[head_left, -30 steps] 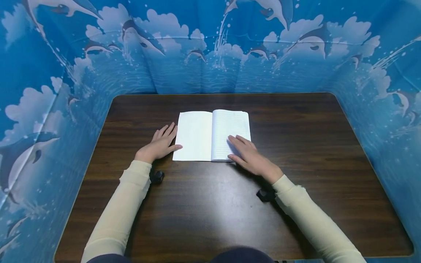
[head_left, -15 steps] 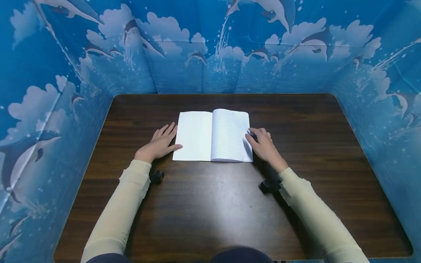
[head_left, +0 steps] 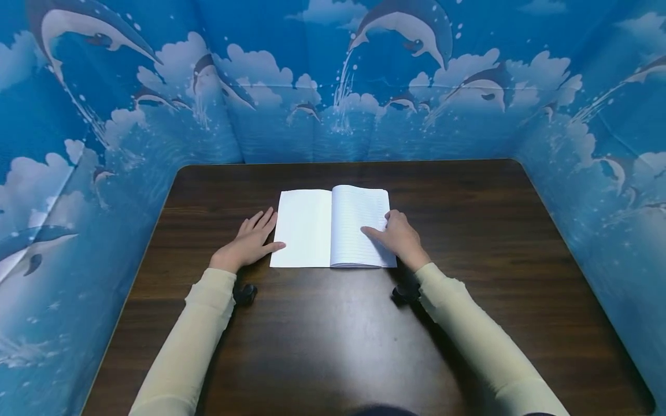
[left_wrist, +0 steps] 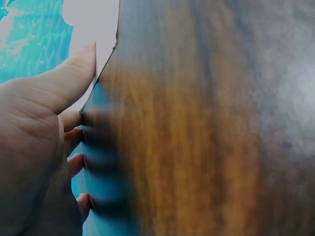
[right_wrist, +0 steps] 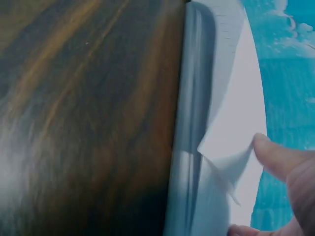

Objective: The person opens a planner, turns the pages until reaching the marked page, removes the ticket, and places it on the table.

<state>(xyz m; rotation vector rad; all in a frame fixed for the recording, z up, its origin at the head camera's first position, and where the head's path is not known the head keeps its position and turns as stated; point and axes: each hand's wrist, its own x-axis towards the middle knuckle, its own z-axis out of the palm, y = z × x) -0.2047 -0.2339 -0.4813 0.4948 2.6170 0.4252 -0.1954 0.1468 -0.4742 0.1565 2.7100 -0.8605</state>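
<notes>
The notebook point(head_left: 307, 231) lies open on the far half of the table point(head_left: 333, 335), a little left of its middle. Its spine runs straight away from the person, so each of the 2 pages has its long axis pointing to the table's far edge, while the whole spread is longer from left to right. The ruled lines on the right page point(head_left: 355, 216) run crosswise, and that page bulges up a little by the spine. From the right wrist I can see a loose leaf point(right_wrist: 241, 108) with its near corner raised and bent.

The right hand point(head_left: 403, 238) is at that page's outer edge, thumb stretched inward over the paper and the other fingers bent at the edge; I can't tell whether they pinch the leaf. Half a second ago its thumb was just at the edge; now it reaches well onto the page.

The left hand point(head_left: 247, 240) lies flat with its fingers a little apart beside the left edge, thumb on the page, as before. The notebook itself has stayed put on the table.

Pale sleeves point(head_left: 182, 341) cover both arms, and a blue dolphin curtain point(head_left: 276, 133) surrounds the table.
</notes>
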